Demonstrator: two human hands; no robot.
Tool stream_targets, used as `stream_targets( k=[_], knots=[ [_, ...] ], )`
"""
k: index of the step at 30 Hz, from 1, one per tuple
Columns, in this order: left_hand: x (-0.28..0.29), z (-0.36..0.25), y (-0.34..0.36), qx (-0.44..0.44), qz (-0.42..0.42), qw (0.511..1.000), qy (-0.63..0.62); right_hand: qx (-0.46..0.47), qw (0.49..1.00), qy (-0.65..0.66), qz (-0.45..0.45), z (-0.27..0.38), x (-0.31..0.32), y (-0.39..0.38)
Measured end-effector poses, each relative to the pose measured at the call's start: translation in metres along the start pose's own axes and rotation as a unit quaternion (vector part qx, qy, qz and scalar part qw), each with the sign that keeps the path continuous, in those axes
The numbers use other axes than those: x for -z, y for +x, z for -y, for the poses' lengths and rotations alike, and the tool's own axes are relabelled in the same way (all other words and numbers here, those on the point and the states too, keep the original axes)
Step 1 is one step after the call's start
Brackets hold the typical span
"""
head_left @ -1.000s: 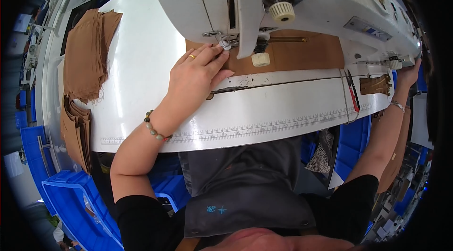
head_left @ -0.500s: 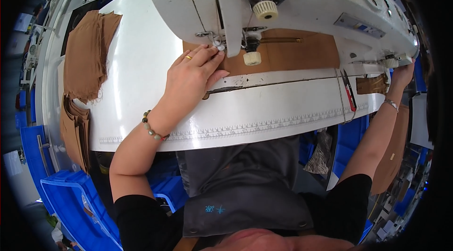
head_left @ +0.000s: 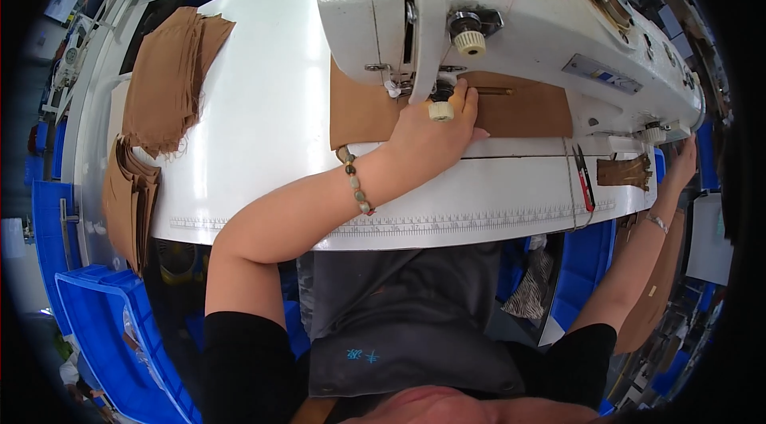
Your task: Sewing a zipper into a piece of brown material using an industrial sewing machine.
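Observation:
A flat brown fabric piece [head_left: 531, 117] lies under the head of a white sewing machine [head_left: 527, 25]. A narrow dark brass-toned strip [head_left: 499, 91], perhaps a zipper, runs along it. My left hand [head_left: 437, 127] rests palm down on the fabric, just right of the needle area. Its fingers stretch toward the strip, partly behind the machine's pale knob [head_left: 440, 110]. At the machine's right end, my right hand [head_left: 683, 159] reaches up to the underside of the handwheel [head_left: 699, 109]. Its fingertips are hidden there, so their grip does not show.
Stacked brown fabric pieces [head_left: 163, 81] lie at the table's left, with more folded pieces [head_left: 132, 201] hanging over the edge. Red-handled thread snips [head_left: 585, 181] and a small brown scrap [head_left: 622, 173] lie at right. A blue bin [head_left: 120, 328] stands lower left.
My left hand has slid right along the fabric, from beside the needle to the strip. My right hand sits slightly lower against the handwheel. The whole view has shifted a little.

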State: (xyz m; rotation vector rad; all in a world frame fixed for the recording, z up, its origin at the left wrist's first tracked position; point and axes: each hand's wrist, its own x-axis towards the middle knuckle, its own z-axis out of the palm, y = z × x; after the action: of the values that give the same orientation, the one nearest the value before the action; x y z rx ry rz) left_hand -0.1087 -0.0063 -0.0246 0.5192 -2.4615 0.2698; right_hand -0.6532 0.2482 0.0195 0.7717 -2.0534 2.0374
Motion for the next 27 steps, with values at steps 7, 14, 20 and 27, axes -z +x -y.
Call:
stream_targets(
  k=[7,14,20,27],
  knots=[
    [0.070,0.012,-0.044,-0.066,0.128,0.981,-0.130,0.428,0.893,-0.136,0.005,0.141,-0.084,-0.147],
    [0.074,0.051,-0.073,-0.110,0.077,0.969,-0.207,0.461,0.722,-0.131,0.499,0.166,-0.251,-0.303],
    [0.078,0.061,-0.072,0.105,0.093,0.975,-0.174,0.398,0.704,-0.155,0.567,0.157,-0.280,-0.323],
    [0.073,0.048,-0.076,0.145,0.143,0.959,-0.195,0.414,0.707,-0.151,0.553,0.154,-0.283,-0.334]
  ],
)
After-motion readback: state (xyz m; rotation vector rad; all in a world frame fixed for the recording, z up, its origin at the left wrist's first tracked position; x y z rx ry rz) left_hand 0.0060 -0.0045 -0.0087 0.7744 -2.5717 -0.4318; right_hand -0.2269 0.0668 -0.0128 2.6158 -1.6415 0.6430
